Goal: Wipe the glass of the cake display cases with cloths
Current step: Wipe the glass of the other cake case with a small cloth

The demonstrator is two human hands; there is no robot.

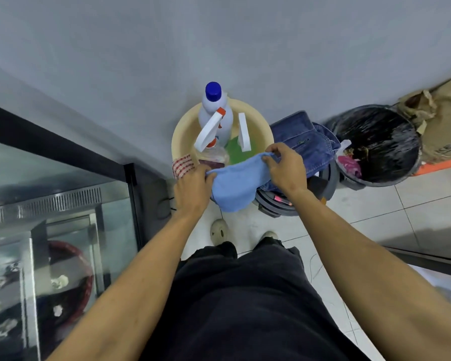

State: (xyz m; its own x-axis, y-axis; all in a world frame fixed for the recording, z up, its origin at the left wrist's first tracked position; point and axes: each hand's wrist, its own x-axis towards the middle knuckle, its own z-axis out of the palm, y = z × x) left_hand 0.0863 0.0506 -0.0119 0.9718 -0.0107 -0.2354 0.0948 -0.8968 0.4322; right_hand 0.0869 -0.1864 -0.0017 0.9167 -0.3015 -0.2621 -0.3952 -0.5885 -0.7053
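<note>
Early stage: no wiping yet. Left hand [193, 183] and right hand [284, 165] pinching blue cloth [235, 183] at opposite edges, held over cream basin [177, 142]. Display case glass [63, 204] at 9 o'clock, untouched.

The cloth [232, 183] I hold is plain light blue. Behind it the basin [179, 142] is cream, holding a white bottle [214, 113] with a dark blue cap, a white sprayer [209, 131] tipped orange and a green patch. Left of the basin hangs a red-and-white checked rag [183, 165]; right of it lies blue denim [302, 136], then a black bin [375, 144].
</note>
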